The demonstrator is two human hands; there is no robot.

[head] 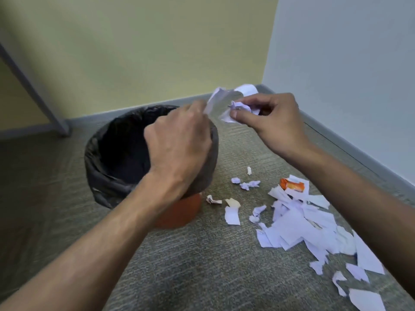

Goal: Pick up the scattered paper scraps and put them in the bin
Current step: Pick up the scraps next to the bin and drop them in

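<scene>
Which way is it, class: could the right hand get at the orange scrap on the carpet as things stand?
Probably not yet: the right hand grips crumpled paper. The orange scrap lies uncovered atop the pile.

Open mouth of bin on left, partly covered by left hand at its right rim. Bare carpet near, between forearms. Scrap pile crowding right; walls close behind.

Both hands pinch paper scraps beside bin.
</scene>
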